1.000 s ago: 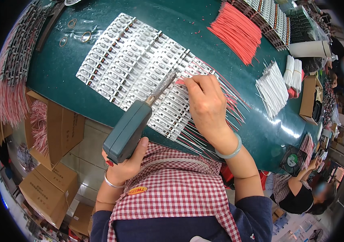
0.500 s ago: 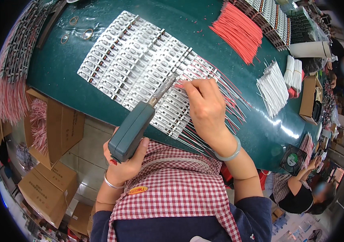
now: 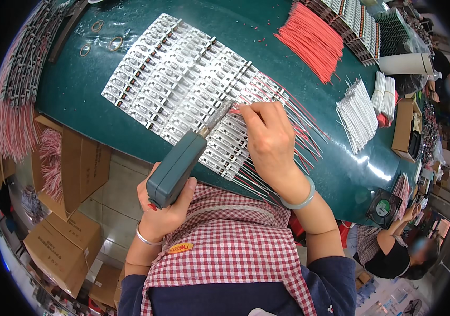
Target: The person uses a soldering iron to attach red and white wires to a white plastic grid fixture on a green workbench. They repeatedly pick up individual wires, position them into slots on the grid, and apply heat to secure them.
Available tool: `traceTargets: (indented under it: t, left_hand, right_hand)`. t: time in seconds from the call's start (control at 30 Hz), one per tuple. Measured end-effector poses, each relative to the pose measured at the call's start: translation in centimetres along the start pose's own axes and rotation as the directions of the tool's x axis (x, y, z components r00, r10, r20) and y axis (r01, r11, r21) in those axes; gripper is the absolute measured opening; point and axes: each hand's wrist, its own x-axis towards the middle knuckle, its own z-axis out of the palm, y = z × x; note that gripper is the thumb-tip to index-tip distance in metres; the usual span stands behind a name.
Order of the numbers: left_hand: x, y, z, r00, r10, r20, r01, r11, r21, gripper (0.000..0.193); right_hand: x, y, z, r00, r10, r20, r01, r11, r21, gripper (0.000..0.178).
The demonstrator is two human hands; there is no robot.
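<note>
In my left hand (image 3: pixel 164 208) is a dark green soldering gun (image 3: pixel 177 167), gripped by its handle, its metal barrel pointing up and right. The tip reaches the panel of silvery metal parts (image 3: pixel 182 79), close to the fingertips of my right hand (image 3: pixel 269 134). That hand is closed in a pinch on a thin red wire (image 3: pixel 235 110); its far end is hidden by the fingers. Red and white wires (image 3: pixel 301 124) stick out from the panel's right edge, passing under and beside my right hand.
A pile of red wires (image 3: pixel 312 42) and a pile of white wires (image 3: pixel 358 116) lie to the right on the green table (image 3: pixel 225 16). Wired parts (image 3: pixel 16 95) hang at the left edge. Cardboard boxes (image 3: pixel 64 253) stand below left. A co-worker (image 3: pixel 393 247) sits at right beside a small fan (image 3: pixel 383 208).
The soldering gun in my left hand has shifted slightly up and right, its tip nearer the fingers of my right hand. My right hand has hardly moved.
</note>
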Motion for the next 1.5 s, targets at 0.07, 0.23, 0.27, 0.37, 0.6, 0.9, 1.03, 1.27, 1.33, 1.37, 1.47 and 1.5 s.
traceTargets:
  t: [0.07, 0.23, 0.27, 0.37, 0.6, 0.9, 1.03, 1.27, 1.33, 1.37, 1.47, 1.5]
  left_hand:
    - [0.0, -0.2, -0.1, 1.000, 0.011, 0.008, -0.011, 1.000, 0.009, 0.021]
    - [-0.8, -0.2, -0.1, 0.996, -0.078, -0.046, 0.077, 0.997, -0.024, 0.019]
    - [-1.4, -0.6, -0.2, 0.995, -0.082, -0.051, 0.083, 0.997, 0.000, 0.019]
    - [-1.6, -0.5, -0.1, 0.991, -0.079, -0.106, 0.081, 0.997, 0.006, 0.019]
    - [-2.3, -0.4, -0.3, 0.981, -0.138, -0.138, 0.137, 0.990, -0.019, 0.022]
    - [-2.2, -0.8, -0.4, 0.995, -0.028, -0.100, 0.025, 0.999, -0.023, 0.018]
    - [-2.2, -1.0, -0.4, 0.997, -0.008, -0.075, 0.007, 1.000, -0.014, 0.016]
    - [-1.6, -0.5, -0.4, 0.998, -0.018, -0.067, 0.016, 1.000, -0.024, 0.016]
    - [-1.4, -0.3, -0.5, 0.998, -0.011, -0.057, 0.010, 1.000, -0.012, 0.016]
    - [-1.4, -0.4, -0.6, 0.999, 0.001, -0.047, -0.001, 1.000, 0.003, 0.017]
    - [-1.4, -0.5, -0.9, 1.000, -0.018, -0.020, 0.018, 1.000, 0.024, 0.018]
    - [-1.5, -0.5, -0.9, 0.999, -0.034, -0.016, 0.035, 0.999, 0.028, 0.018]
  right_hand:
    - [0.0, 0.0, 0.0, 1.000, 0.000, 0.000, 0.000, 1.000, -0.003, 0.029]
    - [0.0, 0.0, 0.0, 1.000, -0.011, -0.008, 0.011, 1.000, -0.008, 0.027]
    - [0.0, 0.0, -0.1, 1.000, -0.011, -0.009, 0.011, 1.000, -0.010, 0.027]
    - [0.0, -0.1, 0.0, 1.000, -0.006, -0.007, 0.006, 1.000, -0.008, 0.026]
    - [-0.2, -0.4, 0.1, 0.999, -0.003, -0.048, 0.002, 1.000, -0.017, 0.027]
    - [-0.7, -1.0, 0.3, 0.999, -0.023, -0.050, 0.022, 1.000, -0.018, 0.025]
    - [-0.7, -1.1, 0.3, 0.999, -0.022, -0.041, 0.021, 0.999, -0.038, 0.024]
    - [-0.5, -1.2, 0.4, 0.999, -0.036, -0.038, 0.034, 0.998, -0.051, 0.022]
    - [-0.5, -1.1, 0.5, 0.998, -0.043, -0.040, 0.041, 0.998, -0.056, 0.022]
    - [-0.5, -1.1, 0.5, 0.998, -0.043, -0.037, 0.041, 0.997, -0.058, 0.022]
    - [-0.4, -1.2, 0.4, 0.999, -0.041, -0.035, 0.039, 0.997, -0.071, 0.022]
    - [-0.4, -1.2, 0.4, 0.998, -0.043, -0.037, 0.041, 0.996, -0.074, 0.021]
